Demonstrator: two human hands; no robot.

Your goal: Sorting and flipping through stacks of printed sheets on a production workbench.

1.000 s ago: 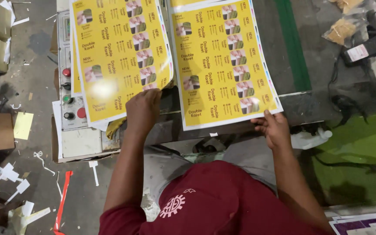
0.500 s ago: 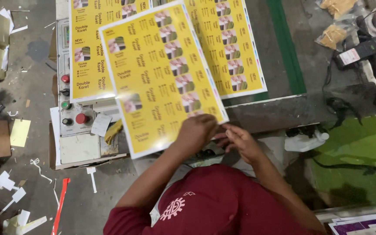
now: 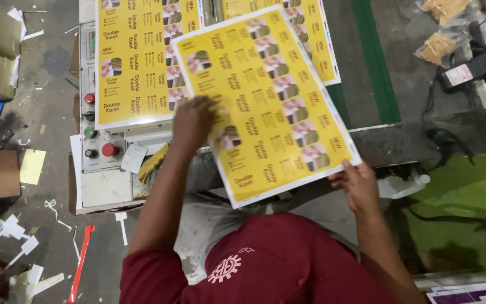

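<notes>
Yellow sheet, tilted, over stacked sheets. My left hand lies flat on it; my right hand pinches its lower corner.

I've got a big yellow printed sheet, white-edged and covered in rows of small product pictures and label blocks. It's flat and unfolded, turned at a slant, its far end overlapping the other yellow sheets lying flat on the bench.
</notes>
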